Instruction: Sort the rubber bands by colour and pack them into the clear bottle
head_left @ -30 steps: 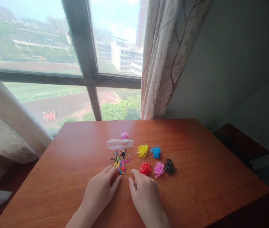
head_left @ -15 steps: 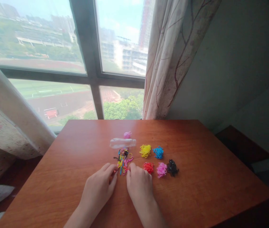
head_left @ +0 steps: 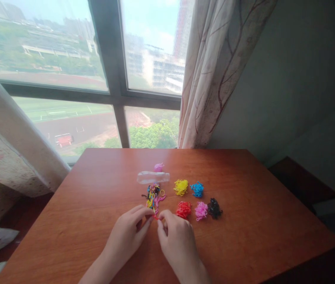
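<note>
A mixed heap of small coloured rubber bands (head_left: 153, 196) lies on the brown table (head_left: 244, 221). To its right sit sorted piles: yellow (head_left: 181, 187), blue (head_left: 197, 189), red (head_left: 183, 209), pink (head_left: 201, 210) and black (head_left: 214, 208). My left hand (head_left: 127, 236) and my right hand (head_left: 175, 241) meet just below the mixed heap. Both pinch a small red band (head_left: 156, 216) between their fingertips. A clear plastic bottle (head_left: 152, 177) lies on its side behind the heap, with a pink cap (head_left: 159, 167) beyond it.
A large window (head_left: 96, 71) rises behind the table, with curtains at the left (head_left: 10, 157) and at the right (head_left: 211, 71). A dark wall and a low dark piece of furniture (head_left: 300, 181) stand to the right.
Both hands have come together at the lower edge of the mixed heap. Their fingertips have closed on a red band and pulled it slightly towards me.
</note>
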Demonstrator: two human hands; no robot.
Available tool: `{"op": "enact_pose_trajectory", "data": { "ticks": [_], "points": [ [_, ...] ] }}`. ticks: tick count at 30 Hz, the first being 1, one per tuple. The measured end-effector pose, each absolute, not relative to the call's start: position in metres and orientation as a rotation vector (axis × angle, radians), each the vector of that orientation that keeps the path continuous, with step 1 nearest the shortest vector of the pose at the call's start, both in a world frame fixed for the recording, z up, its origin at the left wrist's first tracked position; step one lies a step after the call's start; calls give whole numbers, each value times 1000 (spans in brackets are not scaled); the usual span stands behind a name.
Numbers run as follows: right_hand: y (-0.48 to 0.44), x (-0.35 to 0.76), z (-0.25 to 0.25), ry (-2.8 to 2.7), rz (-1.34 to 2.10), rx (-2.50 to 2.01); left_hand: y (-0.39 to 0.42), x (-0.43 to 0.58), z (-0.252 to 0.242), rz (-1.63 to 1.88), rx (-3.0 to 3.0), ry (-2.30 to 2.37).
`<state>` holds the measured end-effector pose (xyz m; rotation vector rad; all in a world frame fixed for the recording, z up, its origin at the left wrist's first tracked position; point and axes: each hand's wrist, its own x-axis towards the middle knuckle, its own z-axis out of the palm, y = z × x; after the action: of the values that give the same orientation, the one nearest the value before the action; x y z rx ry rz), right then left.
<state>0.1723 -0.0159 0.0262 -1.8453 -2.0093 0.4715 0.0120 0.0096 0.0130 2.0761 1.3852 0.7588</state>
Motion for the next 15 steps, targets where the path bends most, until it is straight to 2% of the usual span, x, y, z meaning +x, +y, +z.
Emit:
{"op": "enact_pose_trajectory", "data": {
  "ticks": [15],
  "points": [
    [-24, 184, 17, -1806, 514, -1643, 7, 13, 6, 652, 2100, 1416]
  ]
}}
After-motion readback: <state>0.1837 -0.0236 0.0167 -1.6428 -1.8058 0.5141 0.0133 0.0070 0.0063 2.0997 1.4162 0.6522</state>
